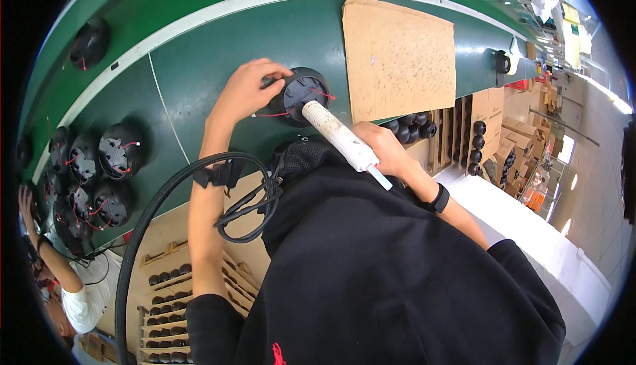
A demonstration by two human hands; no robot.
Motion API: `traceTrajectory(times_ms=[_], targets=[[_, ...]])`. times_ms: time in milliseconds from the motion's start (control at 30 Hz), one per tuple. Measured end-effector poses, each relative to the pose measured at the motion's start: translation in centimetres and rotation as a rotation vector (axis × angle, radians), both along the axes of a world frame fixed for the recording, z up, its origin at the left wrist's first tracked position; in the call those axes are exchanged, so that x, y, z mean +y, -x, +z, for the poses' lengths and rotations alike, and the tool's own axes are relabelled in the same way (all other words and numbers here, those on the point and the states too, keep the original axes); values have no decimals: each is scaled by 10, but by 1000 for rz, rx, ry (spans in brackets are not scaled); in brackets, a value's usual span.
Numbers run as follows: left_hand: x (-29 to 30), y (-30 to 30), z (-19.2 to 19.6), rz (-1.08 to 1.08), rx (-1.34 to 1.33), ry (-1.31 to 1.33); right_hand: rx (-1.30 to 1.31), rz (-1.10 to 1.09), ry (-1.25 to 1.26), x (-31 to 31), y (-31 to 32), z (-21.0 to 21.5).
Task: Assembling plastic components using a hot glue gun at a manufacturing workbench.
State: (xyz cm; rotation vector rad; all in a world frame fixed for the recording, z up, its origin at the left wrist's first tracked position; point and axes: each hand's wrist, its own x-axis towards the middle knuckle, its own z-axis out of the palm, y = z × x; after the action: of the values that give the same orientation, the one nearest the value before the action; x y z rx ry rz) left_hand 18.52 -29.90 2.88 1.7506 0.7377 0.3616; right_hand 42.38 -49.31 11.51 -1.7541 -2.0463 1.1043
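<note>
My left hand (246, 92) grips the left rim of a round black housing (309, 88), with thumb and fingers curled at its edge. The housing lies on the green bench with its hollow side up, and thin red wires stick out of it. In my right hand (385, 148) is a white hot glue gun (339, 136), partly hidden by my fingers. Its front end points into the housing, and a pale glue stick (380, 178) protrudes from its back. Whether the tip touches the housing is hidden.
A stained cardboard sheet (401, 60) lies right of the housing. Several similar black housings (119, 154) with red wires cluster at the left. A thick black cable (147, 222) loops near my left forearm. Another person (89, 302) works at the lower left, beside a wooden rack (169, 305).
</note>
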Motion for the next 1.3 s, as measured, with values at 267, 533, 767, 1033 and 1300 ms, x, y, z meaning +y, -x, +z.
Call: traceTrajectory(times_ms=[267,533,767,1033,1300], targets=[[23,-70,6,-563,61,-365,-114,-12,27,-7,-3,12],[28,-89,-21,-442,-64,1,-157,-60,-5,-7,2,8],[28,-91,-19,-323,-97,209,-229,-96,42,7,16,11],[26,-92,-21,-328,-105,203,-275,-130,69,9,19,7],[25,-84,-21,-288,-117,186,-247,-160,115,6,16,5]])
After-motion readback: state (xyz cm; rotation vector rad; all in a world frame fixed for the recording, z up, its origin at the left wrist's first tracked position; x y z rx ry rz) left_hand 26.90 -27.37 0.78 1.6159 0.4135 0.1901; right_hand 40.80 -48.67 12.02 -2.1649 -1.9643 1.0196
